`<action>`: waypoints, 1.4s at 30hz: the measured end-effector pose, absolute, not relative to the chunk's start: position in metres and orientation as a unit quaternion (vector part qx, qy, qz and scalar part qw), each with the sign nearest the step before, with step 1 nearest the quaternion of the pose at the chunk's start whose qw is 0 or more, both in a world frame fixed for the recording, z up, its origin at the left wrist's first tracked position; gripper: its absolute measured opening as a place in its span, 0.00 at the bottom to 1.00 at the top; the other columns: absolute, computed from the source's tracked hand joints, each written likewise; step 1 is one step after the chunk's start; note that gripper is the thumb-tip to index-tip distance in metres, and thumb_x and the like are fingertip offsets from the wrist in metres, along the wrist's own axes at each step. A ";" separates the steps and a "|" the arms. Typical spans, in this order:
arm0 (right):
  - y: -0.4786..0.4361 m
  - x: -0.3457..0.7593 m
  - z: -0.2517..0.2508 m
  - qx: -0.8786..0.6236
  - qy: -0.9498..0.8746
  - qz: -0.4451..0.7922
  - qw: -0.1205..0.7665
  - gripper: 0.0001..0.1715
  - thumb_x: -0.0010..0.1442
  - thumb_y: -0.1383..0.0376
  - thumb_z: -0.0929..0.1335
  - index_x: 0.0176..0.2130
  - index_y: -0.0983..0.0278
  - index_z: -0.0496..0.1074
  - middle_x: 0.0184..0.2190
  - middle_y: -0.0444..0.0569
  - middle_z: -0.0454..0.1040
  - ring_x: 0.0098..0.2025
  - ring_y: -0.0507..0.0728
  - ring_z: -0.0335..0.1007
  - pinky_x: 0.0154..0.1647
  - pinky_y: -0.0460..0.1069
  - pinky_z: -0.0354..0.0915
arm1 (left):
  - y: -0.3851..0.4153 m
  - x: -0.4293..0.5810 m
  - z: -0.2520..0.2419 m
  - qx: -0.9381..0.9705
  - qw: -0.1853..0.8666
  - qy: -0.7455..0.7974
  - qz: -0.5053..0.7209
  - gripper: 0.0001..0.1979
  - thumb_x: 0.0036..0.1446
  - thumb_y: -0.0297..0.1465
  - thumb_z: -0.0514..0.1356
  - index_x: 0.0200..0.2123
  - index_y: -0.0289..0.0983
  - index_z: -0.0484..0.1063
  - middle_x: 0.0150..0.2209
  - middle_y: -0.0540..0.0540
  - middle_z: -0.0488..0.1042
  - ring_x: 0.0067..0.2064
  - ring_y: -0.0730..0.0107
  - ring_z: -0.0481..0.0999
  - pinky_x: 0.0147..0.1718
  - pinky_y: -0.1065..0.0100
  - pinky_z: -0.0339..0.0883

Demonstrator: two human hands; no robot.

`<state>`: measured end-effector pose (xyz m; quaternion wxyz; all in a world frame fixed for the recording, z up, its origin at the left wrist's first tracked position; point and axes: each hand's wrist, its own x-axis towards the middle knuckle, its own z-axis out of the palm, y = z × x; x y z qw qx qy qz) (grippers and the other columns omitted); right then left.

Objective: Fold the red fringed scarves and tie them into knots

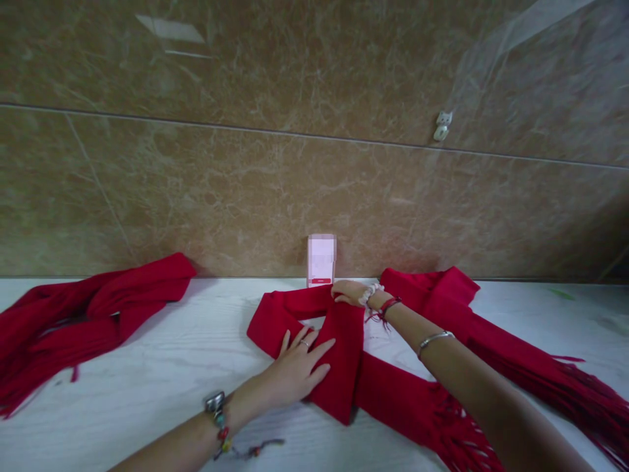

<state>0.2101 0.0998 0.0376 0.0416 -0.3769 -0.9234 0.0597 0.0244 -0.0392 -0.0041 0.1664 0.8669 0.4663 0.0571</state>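
A red scarf (344, 367) lies folded into a loop on the white surface, its fringed end stretching to the lower right. My left hand (299, 367) rests on the loop with its fingers spread, palm down. At the top of the loop, my right hand (350, 292) has its fingers bent down over the scarf's upper edge; the fingers are together and pinch the cloth there. A small gap of white surface shows inside the loop, between the two hands.
A phone (322, 259) stands against the brown marble wall (246, 196), behind the scarf. Another red scarf (108, 308) lies at the left, and a third, fringed one (491, 334) at the right, partly behind my right arm. A small white cat figure (443, 126) is on the wall.
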 end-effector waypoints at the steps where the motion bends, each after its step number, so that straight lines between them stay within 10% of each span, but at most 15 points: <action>1: 0.104 0.209 0.039 -0.384 -0.921 0.054 0.045 0.08 0.55 0.70 0.63 0.33 0.64 0.73 0.36 0.49 0.73 0.41 0.54 0.67 0.47 0.51 0.61 | -0.039 0.023 -0.004 0.870 0.167 0.460 0.057 0.23 0.59 0.38 0.45 0.58 0.45 0.51 0.60 0.38 0.50 0.61 0.51 0.43 0.53 0.41 0.36; 15: 0.107 0.252 0.011 -0.352 -0.930 -0.055 0.092 0.17 0.62 0.64 0.56 0.38 0.65 0.71 0.36 0.53 0.71 0.42 0.56 0.63 0.46 0.54 0.57 | -0.039 0.008 -0.001 0.888 0.190 0.403 0.113 0.21 0.55 0.37 0.54 0.53 0.49 0.60 0.63 0.46 0.41 0.61 0.48 0.40 0.55 0.46 0.42; 21: 0.094 0.241 0.002 -0.348 -0.932 -0.073 0.065 0.19 0.62 0.63 0.56 0.31 0.65 0.71 0.31 0.51 0.72 0.37 0.56 0.64 0.45 0.54 0.57 | -0.004 0.016 0.009 0.878 0.226 0.396 0.144 0.24 0.60 0.36 0.46 0.59 0.38 0.51 0.58 0.42 0.57 0.57 0.63 0.57 0.55 0.59 0.48; 35: 0.107 0.241 -0.001 -0.384 -0.914 -0.129 0.024 0.18 0.62 0.66 0.57 0.27 0.67 0.70 0.27 0.53 0.71 0.31 0.56 0.64 0.41 0.52 0.59 | -0.002 0.017 -0.004 0.881 0.242 0.375 0.155 0.27 0.57 0.37 0.50 0.59 0.37 0.51 0.57 0.41 0.59 0.55 0.59 0.59 0.52 0.61 0.52; 42: 0.052 0.243 0.007 -0.415 -0.874 -0.077 0.240 0.17 0.57 0.63 0.62 0.43 0.71 0.67 0.41 0.59 0.66 0.46 0.60 0.59 0.49 0.55 0.58 | -0.010 0.017 0.006 0.896 0.171 0.396 0.105 0.28 0.58 0.39 0.48 0.60 0.38 0.47 0.59 0.40 0.54 0.59 0.59 0.52 0.56 0.53 0.41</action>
